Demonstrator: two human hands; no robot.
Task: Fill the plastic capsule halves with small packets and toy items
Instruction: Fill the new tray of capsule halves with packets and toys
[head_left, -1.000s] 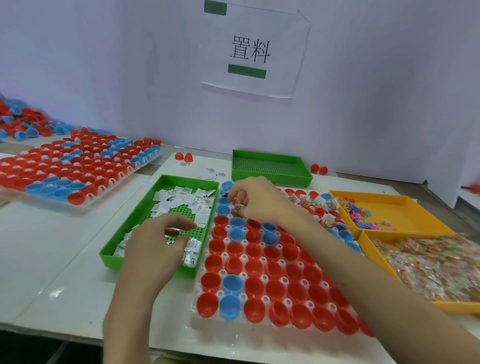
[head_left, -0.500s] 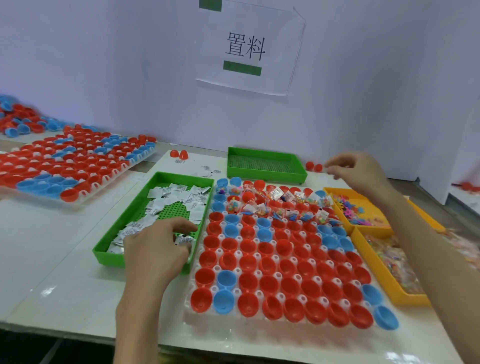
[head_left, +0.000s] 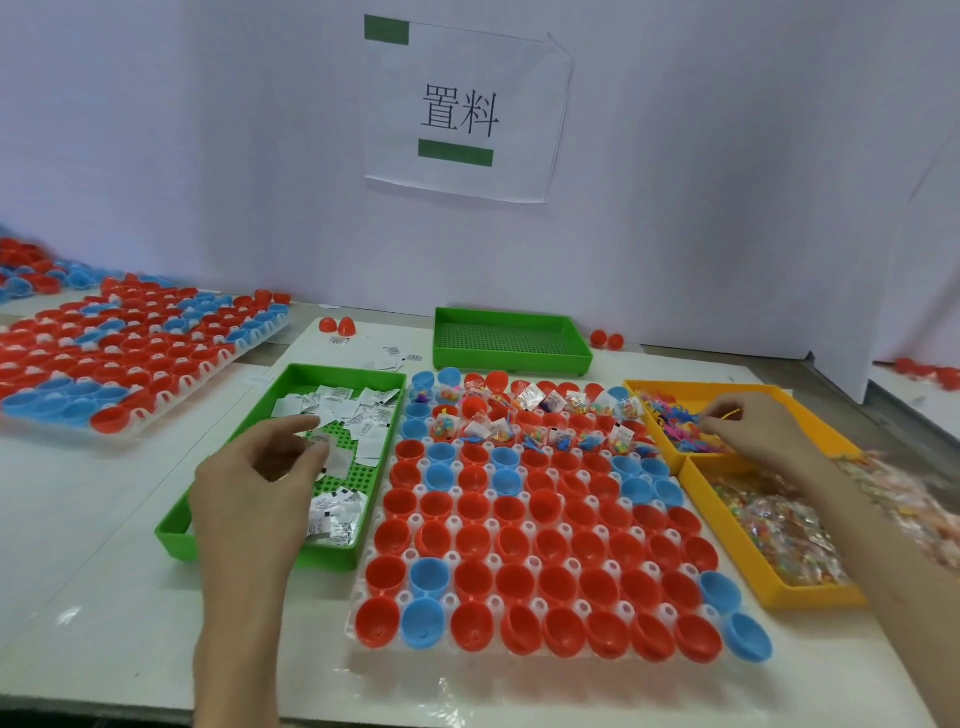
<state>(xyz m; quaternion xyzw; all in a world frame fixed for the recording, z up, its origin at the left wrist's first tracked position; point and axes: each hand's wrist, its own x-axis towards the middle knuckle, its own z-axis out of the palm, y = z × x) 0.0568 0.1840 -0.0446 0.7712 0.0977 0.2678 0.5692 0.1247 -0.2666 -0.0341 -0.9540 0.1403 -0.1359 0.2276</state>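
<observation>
I see the left hand (head_left: 254, 493) over the green tray (head_left: 171, 540), pinching a white packet (head_left: 323, 441), right hand (head_left: 758, 426) pinching a toy (head_left: 730, 414) over the yellow tray (head_left: 701, 387), capsule halves (head_left: 519, 545) racked between, wall sign (head_left: 460, 111) reads 置料

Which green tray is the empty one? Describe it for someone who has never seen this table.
Start at the paper sign on the back wall and drop down to the table. The empty green tray sits there, behind the rack of capsule halves. Unlike the nearer green tray, which holds white packets, its perforated floor is bare.
</observation>
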